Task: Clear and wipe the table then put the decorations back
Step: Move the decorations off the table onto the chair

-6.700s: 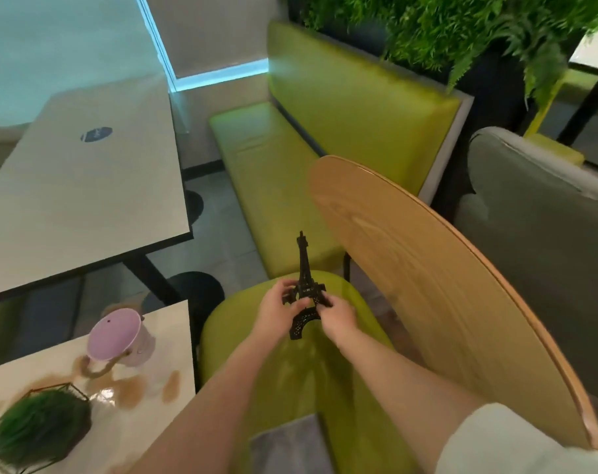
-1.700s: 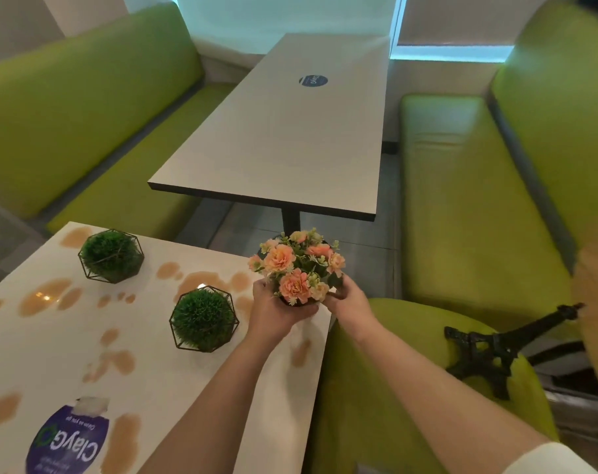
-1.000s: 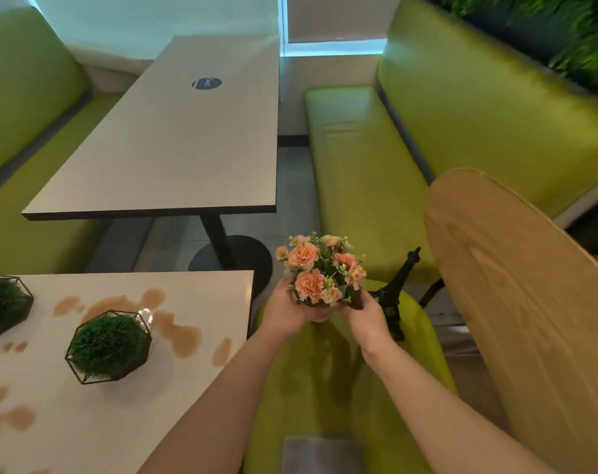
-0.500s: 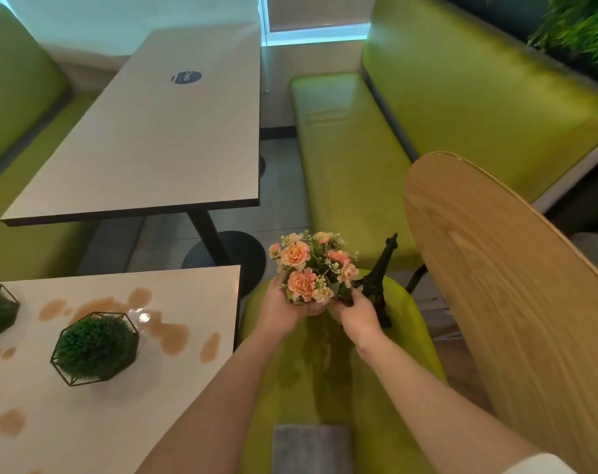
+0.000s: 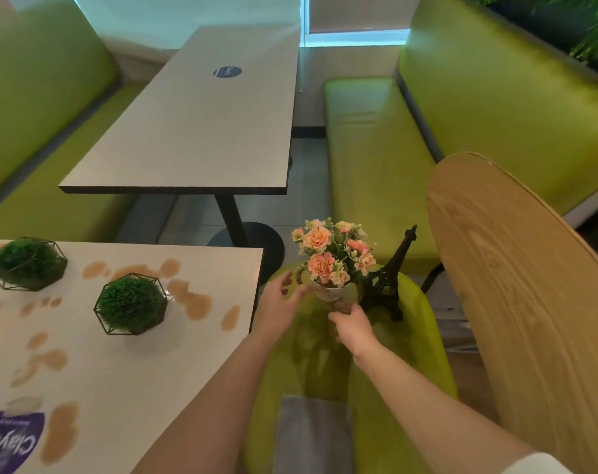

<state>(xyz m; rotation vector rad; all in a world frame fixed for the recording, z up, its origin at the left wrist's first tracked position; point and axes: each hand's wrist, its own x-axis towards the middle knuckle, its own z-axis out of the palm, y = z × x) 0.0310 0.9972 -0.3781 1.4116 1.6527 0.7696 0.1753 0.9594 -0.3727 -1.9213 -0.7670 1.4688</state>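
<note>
A small white pot of peach flowers [image 5: 328,261] stands on the green chair seat [image 5: 420,340], right beside a black Eiffel tower model [image 5: 388,282]. My left hand [image 5: 278,307] hovers just left of the pot, fingers spread and apart from it. My right hand [image 5: 350,328] sits just below the pot's base with relaxed fingers, holding nothing. The white table [image 5: 126,378] at the left is covered with brown spill stains. Two green ball plants in black wire frames [image 5: 130,304] [image 5: 27,263] stand on it.
A grey cloth [image 5: 311,436] lies on the near part of the chair seat. The chair's curved wooden back [image 5: 530,302] rises at the right. A second table [image 5: 201,131] and green benches [image 5: 376,159] lie beyond. A purple sticker [image 5: 10,443] marks the near table corner.
The flower pot went from the stained table over to the chair and now stands on the seat beside the tower. Both my hands have let go of it; the left has pulled away.
</note>
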